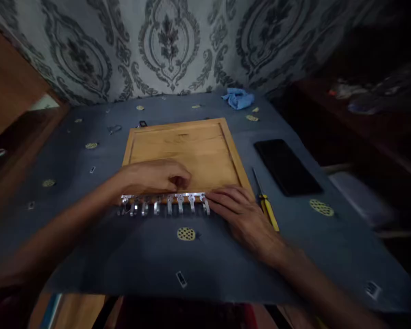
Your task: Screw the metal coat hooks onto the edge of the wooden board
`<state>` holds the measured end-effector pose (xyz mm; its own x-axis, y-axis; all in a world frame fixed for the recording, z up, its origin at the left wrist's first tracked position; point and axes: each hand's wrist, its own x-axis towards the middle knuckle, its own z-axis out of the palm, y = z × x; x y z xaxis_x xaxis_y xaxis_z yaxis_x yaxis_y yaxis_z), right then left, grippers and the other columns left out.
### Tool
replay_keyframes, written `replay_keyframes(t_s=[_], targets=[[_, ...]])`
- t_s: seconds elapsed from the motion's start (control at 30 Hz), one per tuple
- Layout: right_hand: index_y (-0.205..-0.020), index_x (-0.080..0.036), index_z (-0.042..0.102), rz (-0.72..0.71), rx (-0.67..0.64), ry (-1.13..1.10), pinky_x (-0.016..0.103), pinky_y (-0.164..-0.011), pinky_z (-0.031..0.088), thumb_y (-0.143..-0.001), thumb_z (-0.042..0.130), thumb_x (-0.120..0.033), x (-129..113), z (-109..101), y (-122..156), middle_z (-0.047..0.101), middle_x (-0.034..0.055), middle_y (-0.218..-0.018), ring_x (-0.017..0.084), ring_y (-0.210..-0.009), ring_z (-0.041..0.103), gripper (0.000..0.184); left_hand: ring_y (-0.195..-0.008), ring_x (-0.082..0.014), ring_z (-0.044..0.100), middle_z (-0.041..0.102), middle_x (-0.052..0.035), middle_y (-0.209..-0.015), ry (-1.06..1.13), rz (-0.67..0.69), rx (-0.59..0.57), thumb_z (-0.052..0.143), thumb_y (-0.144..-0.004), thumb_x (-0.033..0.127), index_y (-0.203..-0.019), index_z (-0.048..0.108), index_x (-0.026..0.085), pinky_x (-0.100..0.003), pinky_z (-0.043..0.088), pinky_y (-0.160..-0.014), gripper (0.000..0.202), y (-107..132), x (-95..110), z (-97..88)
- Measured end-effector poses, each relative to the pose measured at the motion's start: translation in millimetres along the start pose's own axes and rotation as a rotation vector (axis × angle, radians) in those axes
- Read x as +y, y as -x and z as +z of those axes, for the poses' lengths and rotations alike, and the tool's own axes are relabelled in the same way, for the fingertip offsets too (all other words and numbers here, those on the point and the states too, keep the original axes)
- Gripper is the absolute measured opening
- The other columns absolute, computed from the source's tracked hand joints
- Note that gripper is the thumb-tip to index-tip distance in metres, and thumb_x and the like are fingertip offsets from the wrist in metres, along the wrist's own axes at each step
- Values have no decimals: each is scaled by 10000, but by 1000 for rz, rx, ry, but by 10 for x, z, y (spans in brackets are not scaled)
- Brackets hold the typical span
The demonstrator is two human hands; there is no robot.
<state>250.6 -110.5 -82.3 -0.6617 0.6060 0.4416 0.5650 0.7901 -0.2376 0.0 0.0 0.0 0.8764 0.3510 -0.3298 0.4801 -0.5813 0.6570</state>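
Note:
A wooden board (185, 146) with a raised rim lies on the blue-grey cloth. Along its near edge runs a shiny metal hook rail (181, 201), its several hooks hanging past the edge toward me. My left hand (154, 176) is over the board just behind the rail, fingers curled in; whatever the fingertips pinch, if anything, is hidden. At the rail's right end, my right hand (239, 210) presses its fingers on the metal and the board's corner, holding the rail there; its thumb is out of sight. A yellow-handled screwdriver (267, 208) lies right beside that hand.
Right of the screwdriver lies a black phone (287, 167). A crumpled blue cloth (238, 98) sits at the back, before a patterned curtain (171, 45). Small dark items, one a black piece (143, 124), lie behind the board. The table's near edge (178, 299) faces me.

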Motion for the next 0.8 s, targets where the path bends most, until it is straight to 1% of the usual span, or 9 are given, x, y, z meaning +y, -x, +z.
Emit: replay_keyframes(t_s=[0.17,0.27,0.4,0.5,0.57,0.63,0.7,0.73,0.8], targets=[[-1406,-277,566,7,-6,0,489,-1052,455,-895,441,-9,6,14,20,726,51,-1258,239,-1165,620,590,-710,-130,560,607,20,-731,-12,-43,6,536,-724,65,-760,612,172,-247,382,-670,136,37,-1,6],[-1400,-277,574,6,2,-2,486,-1048,459,-901,440,-16,-6,-1,2,729,50,-1253,242,-1168,619,578,-679,-126,536,590,29,-695,-14,-99,46,550,-745,102,-741,612,171,-259,367,-656,93,49,1,27],[-1395,-244,574,4,16,-6,474,-1040,465,-904,439,-10,-25,-14,-15,731,58,-1240,238,-1152,619,561,-651,-117,504,563,40,-678,-18,-136,186,533,-767,101,-736,605,175,-267,344,-631,108,-20,-8,110],[-1368,-223,590,-2,26,6,475,-1043,461,-914,434,-10,-22,-1,-5,727,65,-1247,236,-1161,610,524,-658,-119,512,570,41,-687,-38,-137,357,557,-799,100,-772,607,179,-264,353,-644,98,-122,15,191],[-1347,-224,602,-7,26,13,480,-1050,454,-914,427,-3,-15,10,3,722,63,-1259,236,-1178,605,517,-685,-130,545,603,36,-719,-53,-167,482,588,-849,127,-881,623,183,-268,374,-668,73,-158,70,252],[-1342,-230,607,-9,23,11,482,-1051,452,-906,429,7,-12,14,3,721,63,-1262,238,-1181,606,526,-735,-142,580,645,20,-784,-69,-206,557,586,-902,146,-963,623,185,-278,401,-702,81,-142,158,331],[-1348,-236,606,-9,25,7,477,-1042,457,-902,433,12,-15,9,-5,724,64,-1250,237,-1167,612,538,-819,-162,604,678,-6,-880,-100,-223,579,587,-948,191,-978,625,184,-300,429,-759,49,-83,265,441],[-1351,-234,603,-11,28,6,477,-1038,460,-903,432,12,-17,5,-10,726,66,-1244,238,-1162,613,539,-888,-182,607,685,-19,-932,-139,-222,588,623,-952,245,-987,628,183,-320,438,-805,72,-47,319,508],[-1352,-212,601,-23,36,7,478,-1033,464,-908,425,11,-23,-4,-19,727,77,-1233,240,-1154,611,527,-996,-236,583,678,-44,-992,-255,-231,602,712,-906,395,-1012,632,177,-374,438,-867,255,14,417,654]])
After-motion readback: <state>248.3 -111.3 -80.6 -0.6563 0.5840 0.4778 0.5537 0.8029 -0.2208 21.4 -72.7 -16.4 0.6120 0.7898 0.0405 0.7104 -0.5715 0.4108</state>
